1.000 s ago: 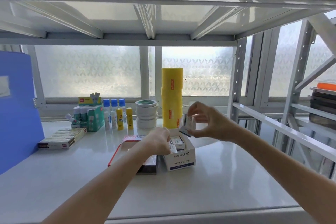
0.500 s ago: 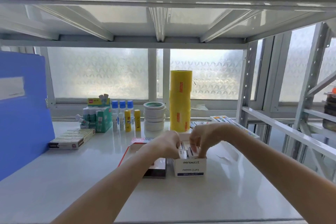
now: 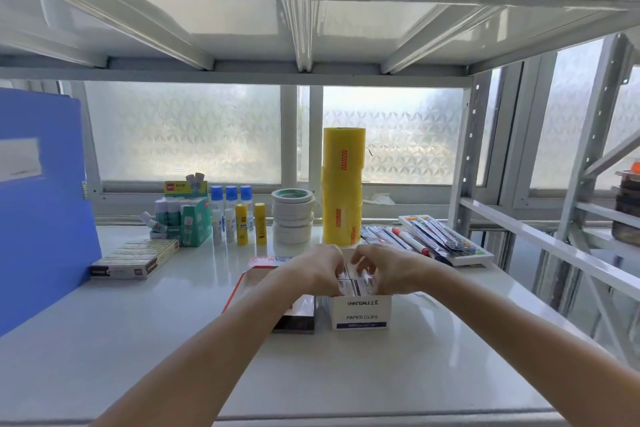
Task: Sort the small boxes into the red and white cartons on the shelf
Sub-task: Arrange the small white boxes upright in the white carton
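Observation:
A white carton (image 3: pixel 361 312) marked "PAPER CLIPS" stands open on the shelf's middle, with small white boxes (image 3: pixel 356 284) packed inside. Left of it lies a flat red-edged carton (image 3: pixel 242 284), partly hidden by my left forearm; a dark small box (image 3: pixel 294 319) shows at its near end. My left hand (image 3: pixel 317 272) and my right hand (image 3: pixel 384 270) meet over the white carton, fingers curled down onto the small boxes inside. How firmly either hand grips a box is hidden by the fingers.
A blue folder (image 3: pixel 38 204) stands at the left, a flat pack of boxes (image 3: pixel 135 258) beside it. Glue sticks (image 3: pixel 242 218), stacked tape rolls (image 3: pixel 292 218) and a tall yellow film roll (image 3: pixel 343 187) line the back. A tray of pens (image 3: pixel 440 243) lies right, by the shelf upright (image 3: pixel 464 156).
My right hand, which held a small box up above the carton, has come down into the white carton. Both hands now press together on the boxes inside. The camera view shifted slightly.

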